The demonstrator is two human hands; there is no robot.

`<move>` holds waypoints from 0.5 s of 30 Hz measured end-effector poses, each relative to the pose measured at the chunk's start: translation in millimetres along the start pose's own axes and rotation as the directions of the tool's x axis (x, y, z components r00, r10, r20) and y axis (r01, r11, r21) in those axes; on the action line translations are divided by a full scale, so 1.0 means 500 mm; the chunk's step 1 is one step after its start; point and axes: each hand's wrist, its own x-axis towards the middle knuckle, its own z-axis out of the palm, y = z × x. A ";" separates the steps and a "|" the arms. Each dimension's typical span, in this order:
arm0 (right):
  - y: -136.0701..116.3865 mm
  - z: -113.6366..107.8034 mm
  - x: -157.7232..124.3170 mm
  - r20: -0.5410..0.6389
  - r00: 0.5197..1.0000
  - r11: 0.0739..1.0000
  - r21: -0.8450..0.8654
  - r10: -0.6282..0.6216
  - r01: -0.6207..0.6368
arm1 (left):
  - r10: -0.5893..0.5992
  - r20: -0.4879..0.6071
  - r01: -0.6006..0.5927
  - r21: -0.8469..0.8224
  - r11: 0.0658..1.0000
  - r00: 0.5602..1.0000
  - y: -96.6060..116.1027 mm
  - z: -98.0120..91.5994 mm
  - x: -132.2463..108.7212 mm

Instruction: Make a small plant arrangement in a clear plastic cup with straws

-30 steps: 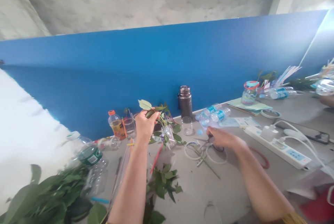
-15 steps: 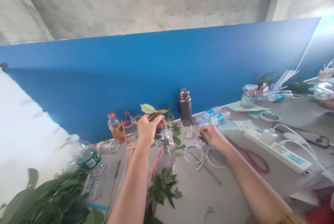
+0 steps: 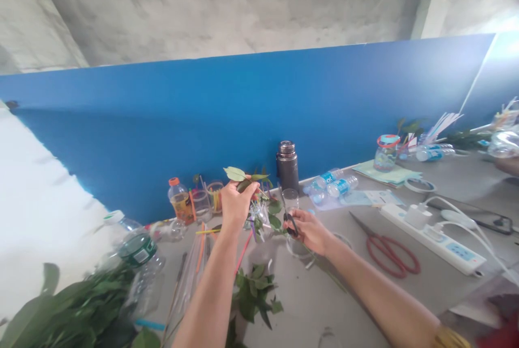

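My left hand [image 3: 235, 202] is closed around a leafy sprig [image 3: 235, 174], its pale green leaves sticking out above the fingers. Black-handled scissors [image 3: 291, 225] are gripped in my right hand [image 3: 310, 230], blades pointing up and slightly left. Between and below the two hands stands a clear container [image 3: 261, 218] with leafy stems and straws in it. My right hand partly covers a roll of clear tape [image 3: 298, 249] on the table. Behind the scissors is a clear cup [image 3: 291, 198], in front of a dark thermos [image 3: 287, 167].
Red-handled scissors [image 3: 392, 253] and a white power strip [image 3: 432, 237] lie to the right. Cut leaves [image 3: 254, 288] rest in front of me. Bottles, including an orange-capped one [image 3: 179, 202], and a heap of foliage [image 3: 85, 299] are at left. Two water bottles [image 3: 341, 186] lie by the partition.
My right hand has moved left with the scissors, toward the sprig, and the blades now point up. My left hand has shifted slightly right. The red-handled scissors have come into fuller view.
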 end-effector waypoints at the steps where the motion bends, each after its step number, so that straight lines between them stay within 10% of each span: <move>1: 0.002 0.003 -0.001 -0.009 1.000 1.000 -0.019 0.003 -0.004 | 0.002 -0.005 -0.002 0.002 1.000 1.000 0.000 -0.001 0.001; 15: 0.018 0.016 -0.021 0.209 0.969 0.985 0.084 0.128 -0.148 | 0.055 -0.092 -0.055 0.012 0.998 0.994 -0.020 0.004 0.007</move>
